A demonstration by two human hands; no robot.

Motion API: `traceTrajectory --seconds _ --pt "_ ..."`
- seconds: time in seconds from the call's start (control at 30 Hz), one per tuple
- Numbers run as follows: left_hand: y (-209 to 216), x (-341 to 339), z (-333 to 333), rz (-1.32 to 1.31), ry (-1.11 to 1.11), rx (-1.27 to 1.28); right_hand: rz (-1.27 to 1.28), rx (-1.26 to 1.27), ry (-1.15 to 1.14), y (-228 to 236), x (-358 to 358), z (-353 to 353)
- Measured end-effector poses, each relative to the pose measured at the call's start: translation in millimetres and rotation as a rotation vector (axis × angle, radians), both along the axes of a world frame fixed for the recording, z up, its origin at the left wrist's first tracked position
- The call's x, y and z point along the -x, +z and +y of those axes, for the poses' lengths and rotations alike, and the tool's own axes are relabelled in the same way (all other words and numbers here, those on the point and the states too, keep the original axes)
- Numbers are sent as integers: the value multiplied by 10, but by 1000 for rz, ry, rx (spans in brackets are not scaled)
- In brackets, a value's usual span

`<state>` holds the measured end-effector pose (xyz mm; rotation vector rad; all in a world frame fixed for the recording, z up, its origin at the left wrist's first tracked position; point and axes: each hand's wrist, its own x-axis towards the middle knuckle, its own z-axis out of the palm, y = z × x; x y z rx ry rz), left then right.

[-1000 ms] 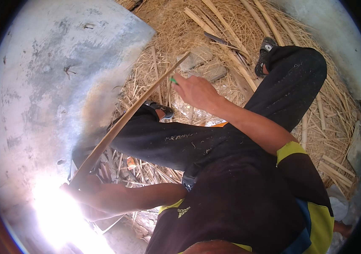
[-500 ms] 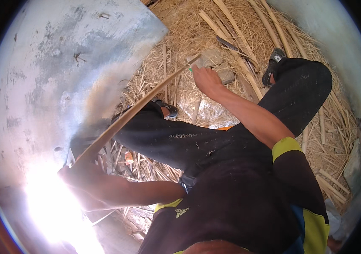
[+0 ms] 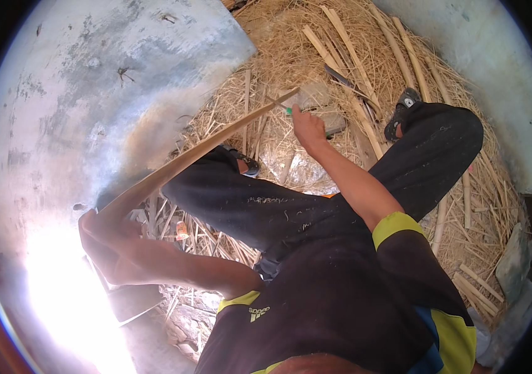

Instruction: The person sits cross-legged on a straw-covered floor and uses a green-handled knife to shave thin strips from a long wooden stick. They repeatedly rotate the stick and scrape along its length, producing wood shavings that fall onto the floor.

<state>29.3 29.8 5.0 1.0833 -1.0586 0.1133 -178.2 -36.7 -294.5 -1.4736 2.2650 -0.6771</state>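
Observation:
A long, flat split-bamboo strip [image 3: 200,148] slants across the view, from low on the left to its far tip above the straw. My left hand [image 3: 107,240] is closed around its near end beside the pale wall, partly washed out by glare. In my right hand [image 3: 308,129] is a green-handled knife [image 3: 289,110], gripped in closed fingers. Its thin blade points left and lies at the strip near the far tip; whether it touches cannot be made out. My legs in black trousers [image 3: 241,202] are spread, and the strip passes over the left one.
Straw [image 3: 272,34] and several loose bamboo lengths [image 3: 350,47] cover the ground ahead. A dark curved blade-like tool [image 3: 340,77] lies among them. Pale walls or slabs [image 3: 91,81] stand close on the left and at right. A small orange object [image 3: 182,230] lies beside my left forearm.
My left hand has shifted slightly left and up with the strip's near end. The knife's green handle and thin blade show more clearly beside the strip. The whole view has shifted a little.

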Motion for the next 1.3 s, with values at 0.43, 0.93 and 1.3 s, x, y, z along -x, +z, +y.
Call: traceTrajectory --seconds 0.43,0.93,1.3 --pt "43 108 60 120 -111 28 -83 -577 133 -223 163 261" --pt "-13 198 238 -226 -423 50 -735 362 459 2343 -762 1446" --pt "-111 204 272 -246 -318 40 -531 453 385 2153 -830 1435"
